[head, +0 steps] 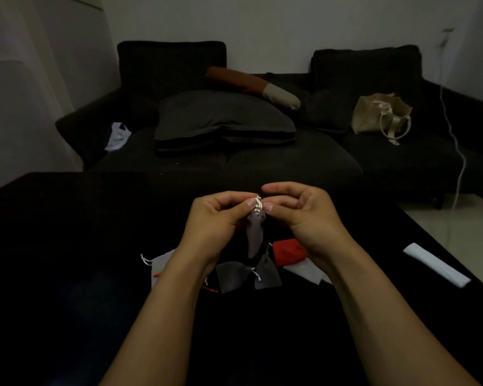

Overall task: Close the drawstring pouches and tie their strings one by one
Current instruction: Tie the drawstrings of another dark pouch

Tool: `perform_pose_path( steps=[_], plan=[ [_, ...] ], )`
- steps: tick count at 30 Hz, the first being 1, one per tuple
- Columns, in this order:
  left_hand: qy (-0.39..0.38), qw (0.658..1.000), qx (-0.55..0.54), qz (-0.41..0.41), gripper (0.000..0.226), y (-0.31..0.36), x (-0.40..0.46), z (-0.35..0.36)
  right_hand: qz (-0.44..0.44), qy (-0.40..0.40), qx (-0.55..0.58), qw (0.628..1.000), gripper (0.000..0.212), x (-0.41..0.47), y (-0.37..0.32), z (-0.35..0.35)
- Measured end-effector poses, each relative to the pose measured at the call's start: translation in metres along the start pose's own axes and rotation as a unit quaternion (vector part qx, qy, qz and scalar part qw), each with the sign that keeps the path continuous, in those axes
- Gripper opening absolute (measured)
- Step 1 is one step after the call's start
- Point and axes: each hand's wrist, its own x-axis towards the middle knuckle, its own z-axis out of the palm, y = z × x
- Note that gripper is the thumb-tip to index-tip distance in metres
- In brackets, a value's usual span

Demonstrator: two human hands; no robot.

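Near edge of black table [67, 246]: both forearms enter. On the surface mid-table lie two dark grey pouches [232, 275], a light pouch [161, 263] partly under the left wrist, a red pouch [287, 250]. Above them, left hand [215, 218] and right hand [304, 215] pinch the white string [258, 204] of a hanging grey pouch [254, 235], fingertips pressed together. Beyond: dark sofa [262, 162], beige tote [379, 114].

Held pouch [255, 232], centre frame: matt grey cloth, white twisted cord [258, 203] at its neck. Pouches lower centre: dark grey [230, 275] and red [287, 250], both dull woven cloth. Table cover [67, 246]: matt black, no sheen. Sofa [262, 162], upper frame: dark, soft-looking fabric. Tote bag [374, 115], upper right: beige coarse cloth.
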Motion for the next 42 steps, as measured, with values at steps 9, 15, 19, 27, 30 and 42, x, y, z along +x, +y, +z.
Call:
perform_pose_path(
  steps=[9, 15, 19, 27, 30, 42],
  plan=[
    [0.067, 0.978, 0.155, 0.125, 0.007, -0.011, 0.003, 0.007, -0.007, 0.042, -0.059, 0.997, 0.038, -0.002, -0.005, 0.001],
    [0.065, 0.980, 0.150, 0.117, 0.008, -0.012, 0.003, 0.009, 0.011, 0.063, -0.038, 0.997, 0.034, -0.004, -0.007, -0.001],
    [0.072, 0.979, 0.149, 0.116, 0.007, -0.014, 0.003, 0.012, -0.020, 0.080, -0.087, 0.993, 0.035, -0.001, -0.003, -0.005],
    [0.044, 0.985, 0.132, 0.103, 0.012, -0.012, 0.002, 0.008, -0.028, 0.013, -0.126, 0.992, 0.040, 0.001, -0.002, -0.003],
    [0.034, 0.988, 0.121, 0.095, 0.012, -0.013, 0.003, 0.009, -0.033, 0.026, -0.127, 0.991, 0.037, 0.002, -0.001, -0.003],
    [0.026, 0.988, 0.110, 0.105, 0.011, -0.013, 0.004, 0.009, -0.046, 0.047, -0.076, 0.995, 0.032, 0.004, 0.004, 0.000]
  ],
)
